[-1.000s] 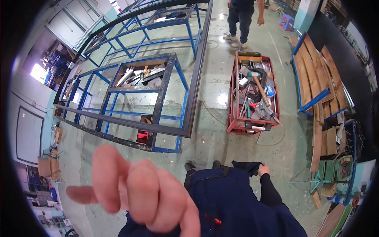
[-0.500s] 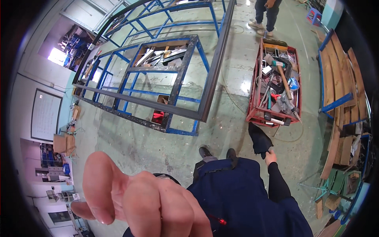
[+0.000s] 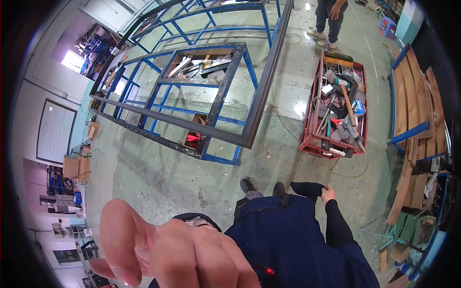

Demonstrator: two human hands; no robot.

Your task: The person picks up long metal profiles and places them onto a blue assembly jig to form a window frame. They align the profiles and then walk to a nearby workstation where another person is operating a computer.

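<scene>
Very close and large at the lower left, my left hand [image 3: 180, 249] is raised with its fingers bent and apart. No object shows in it, though its lower part is cut off by the frame edge. Out to my right side, my right hand [image 3: 328, 194] is closed on one end of a limp black cloth [image 3: 307, 189]. The rest of the cloth extends leftward, above the floor beside my shoes [image 3: 279, 188]. Whether it is a glove or another garment I cannot make out.
Ahead stands a red tool cart [image 3: 303, 138] heaped with tools, including a wooden-handled mallet [image 3: 347, 103]. Another person [image 3: 331, 21] stands behind it. A large blue metal frame [image 3: 222, 157] fills the far left. Wooden boards [image 3: 408, 96] lean at right; a hose [image 3: 363, 169] curves over the floor.
The black cloth has swung from hanging toward the cart to stretching leftward, near my shoes. My left hand has dropped slightly in view. The other person's hand and feet have shifted a little.
</scene>
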